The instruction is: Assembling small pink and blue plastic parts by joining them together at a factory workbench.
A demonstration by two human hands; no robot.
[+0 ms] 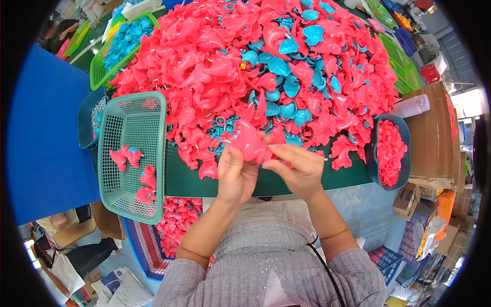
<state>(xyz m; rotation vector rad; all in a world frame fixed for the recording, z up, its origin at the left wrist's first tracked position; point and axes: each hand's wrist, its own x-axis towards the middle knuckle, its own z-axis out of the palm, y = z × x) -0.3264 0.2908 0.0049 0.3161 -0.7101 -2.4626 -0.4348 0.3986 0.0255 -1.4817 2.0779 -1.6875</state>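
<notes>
Close to the front edge of the green table (276, 185), both my hands hold one glossy pink plastic toy part (247, 140). My left hand (237, 173) grips its left side from below, thumb up against it. The fingers and thumb of my right hand (298, 165) pinch its narrower right end. Just beyond my hands rises a big heap of pink molded pieces (204, 66), with blue shell-shaped pieces (279, 66) scattered through its middle. A few small blue parts (225, 126) lie right behind the held piece.
At the left, a teal mesh basket (105, 169) contains several pink-and-blue assembled pieces. Behind it are a bin of screws (97, 115) and a green basket of blue parts (97, 71). At the right stands a tub of small pink rings (389, 153) beside a cardboard box (429, 138).
</notes>
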